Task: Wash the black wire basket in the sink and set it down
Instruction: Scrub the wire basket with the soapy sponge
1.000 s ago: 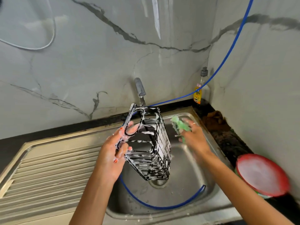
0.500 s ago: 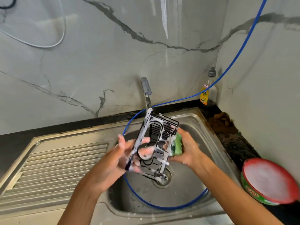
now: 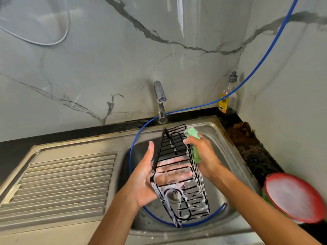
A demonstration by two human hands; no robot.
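Note:
The black wire basket, streaked with white foam, hangs lengthways over the steel sink bowl. My left hand holds it along its left side, with fingers showing through the wires underneath. My right hand grips a green sponge against the basket's right side near the far end. The basket's near end dips toward the drain, partly hiding it.
A tap stands behind the bowl. A blue hose loops through the sink and up the right wall. The ribbed drainboard lies left. A soap bottle stands in the corner; a red-rimmed tub of soap sits right.
The basket has been turned from standing upright to lying lengthways away from me. My left hand shifted under its left side, and the sponge moved up to the far right side.

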